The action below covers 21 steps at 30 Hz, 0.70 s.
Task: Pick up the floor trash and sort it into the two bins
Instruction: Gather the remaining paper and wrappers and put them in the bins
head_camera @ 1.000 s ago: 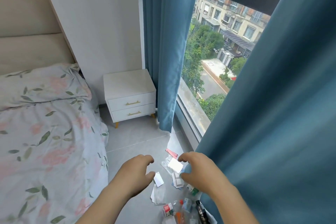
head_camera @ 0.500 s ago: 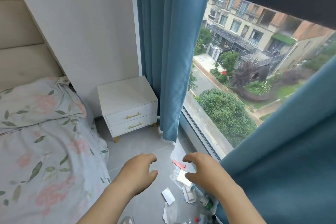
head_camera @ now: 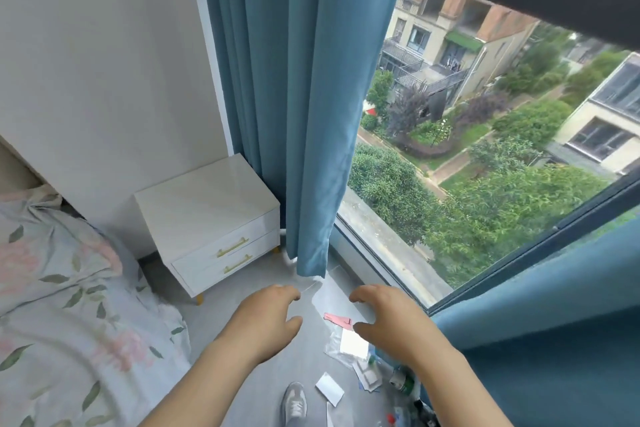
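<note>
Trash lies scattered on the grey floor (head_camera: 249,350) near the window: a red wrapper (head_camera: 337,320), a clear plastic bag with a white card (head_camera: 349,347), a white paper slip (head_camera: 329,388), a small grey-white packet (head_camera: 369,378) and a green-labelled bottle (head_camera: 401,381). My left hand (head_camera: 263,317) hovers above the floor, fingers loosely curled, holding nothing. My right hand (head_camera: 384,317) hovers over the bag and wrapper, fingers curved, holding nothing. No bins are in view.
A white two-drawer nightstand (head_camera: 214,222) stands against the wall. A bed with floral bedding (head_camera: 62,315) fills the left. Blue curtains (head_camera: 294,107) hang at the window, another panel (head_camera: 540,343) at right. My grey shoe (head_camera: 293,402) is on the floor below.
The view has swung right and up, so the trash pile slid toward the lower edge. Both hands stayed out in front, holding nothing. A shoe came into view.
</note>
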Motion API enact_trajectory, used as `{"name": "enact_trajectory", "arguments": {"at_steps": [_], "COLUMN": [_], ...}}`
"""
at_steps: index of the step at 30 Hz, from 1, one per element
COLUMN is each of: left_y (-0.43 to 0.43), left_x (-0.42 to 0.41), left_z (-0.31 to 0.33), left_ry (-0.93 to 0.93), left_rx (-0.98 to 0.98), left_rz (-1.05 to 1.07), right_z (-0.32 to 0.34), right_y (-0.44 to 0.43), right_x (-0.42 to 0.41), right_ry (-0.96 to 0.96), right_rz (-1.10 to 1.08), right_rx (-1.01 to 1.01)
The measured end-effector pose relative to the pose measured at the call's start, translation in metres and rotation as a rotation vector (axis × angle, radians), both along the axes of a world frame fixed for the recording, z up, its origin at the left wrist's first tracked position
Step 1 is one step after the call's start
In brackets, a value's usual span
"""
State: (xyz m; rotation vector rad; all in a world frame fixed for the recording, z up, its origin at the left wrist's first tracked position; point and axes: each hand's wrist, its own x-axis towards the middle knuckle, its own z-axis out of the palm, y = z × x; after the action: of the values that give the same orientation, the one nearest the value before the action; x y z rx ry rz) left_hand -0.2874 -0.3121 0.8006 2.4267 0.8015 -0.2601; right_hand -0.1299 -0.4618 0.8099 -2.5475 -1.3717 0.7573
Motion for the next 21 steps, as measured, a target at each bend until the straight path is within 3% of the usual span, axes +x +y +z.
{"name": "enact_trajectory", "arguments": {"at_steps": [10, 21], "left_y": [0.087, 0.118], "left_x": [0.105, 0.209], "left_z": [0.007, 0.003], "left_ry": [0.031, 0.024], "left_rx": [0.062, 0.044], "left_rz": [-0.131, -0.396], "right_z": [-0.016, -0.015], "right_y": [0.066, 0.08], "right_x": [0.079, 0.134], "right_ry": [0.022, 0.049], "right_rz": [-0.161, -0.413], "right_rx": [0.056, 0.05]}}
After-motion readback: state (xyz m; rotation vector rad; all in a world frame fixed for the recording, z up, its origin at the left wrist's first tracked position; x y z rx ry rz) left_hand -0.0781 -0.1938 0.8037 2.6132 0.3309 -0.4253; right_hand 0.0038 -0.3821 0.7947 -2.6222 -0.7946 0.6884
